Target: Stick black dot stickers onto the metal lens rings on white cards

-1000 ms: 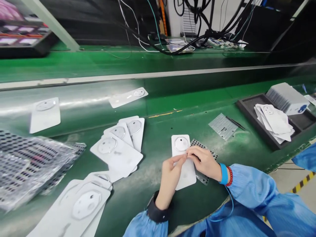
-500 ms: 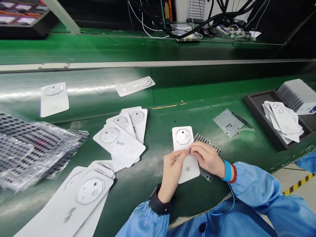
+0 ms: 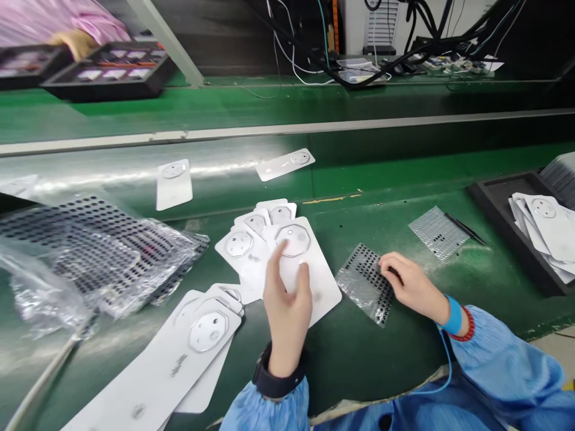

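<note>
- The left hand (image 3: 287, 299) was open wide, fingers fanned out, and sat over the lower part of a white rectangular card (image 3: 322, 287) with rounded corners and a shiny octagonal foil window (image 3: 293, 240). It touched or nearly touched the card's smooth face, but I can't tell if it was actually gripping it.
- The card lay tilted across a loose fan of matching white octagon-window cards (image 3: 240, 254), just at 2 o'clock from that hand.
- The right hand (image 3: 413, 287) was narrow, fingers curled down onto a small clear plastic sheet dotted with black holes (image 3: 363, 284). Can't tell if the fingertips were pinching it or just resting there.
- That sheet sat on a glossy green bench mat (image 3: 354, 371), at 3 o'clock from the left hand.
- A black elastic cuff (image 3: 274, 378) closed the left blue cleanroom sleeve (image 3: 251, 407). A blue wrist strap (image 3: 453, 314) and a red beaded bracelet (image 3: 465, 326) circled the right wrist.
- At 9 o'clock from the left hand lay a crinkly transparent bag of black-perforated sheets (image 3: 103, 257).
- A long overlapping stack of white cards (image 3: 157, 365) lay at 8 o'clock.
- Further out at 2 o'clock were a silvery dotted sheet (image 3: 438, 233) and slim black tweezers (image 3: 465, 228), beside a black foam tray (image 3: 494, 203) holding more white cards (image 3: 545, 224).
</note>
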{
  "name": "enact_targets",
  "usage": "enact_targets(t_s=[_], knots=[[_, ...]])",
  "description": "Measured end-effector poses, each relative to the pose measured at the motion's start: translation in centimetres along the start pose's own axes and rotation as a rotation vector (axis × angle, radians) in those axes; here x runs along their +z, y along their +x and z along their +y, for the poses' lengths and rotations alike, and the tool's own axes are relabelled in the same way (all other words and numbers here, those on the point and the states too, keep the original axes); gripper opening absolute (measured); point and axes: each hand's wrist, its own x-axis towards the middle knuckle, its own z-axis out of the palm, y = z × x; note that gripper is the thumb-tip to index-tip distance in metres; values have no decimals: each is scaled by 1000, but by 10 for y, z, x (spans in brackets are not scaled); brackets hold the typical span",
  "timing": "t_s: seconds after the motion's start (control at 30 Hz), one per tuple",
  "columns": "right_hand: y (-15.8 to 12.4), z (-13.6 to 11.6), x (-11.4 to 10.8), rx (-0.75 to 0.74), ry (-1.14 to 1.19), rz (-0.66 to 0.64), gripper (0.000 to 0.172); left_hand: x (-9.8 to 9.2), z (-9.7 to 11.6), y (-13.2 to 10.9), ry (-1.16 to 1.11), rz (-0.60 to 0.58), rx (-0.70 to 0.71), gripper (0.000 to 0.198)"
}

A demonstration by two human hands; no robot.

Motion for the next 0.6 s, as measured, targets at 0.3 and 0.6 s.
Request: enact_targets(t_s=[0.3, 0.6], knots=[[28, -64, -5, -184, 51, 255, 13, 13, 16, -35, -269, -498, -139, 29], [25, -60, 4, -248, -85, 353, 15, 15, 15, -42, -235, -450, 3, 13]])
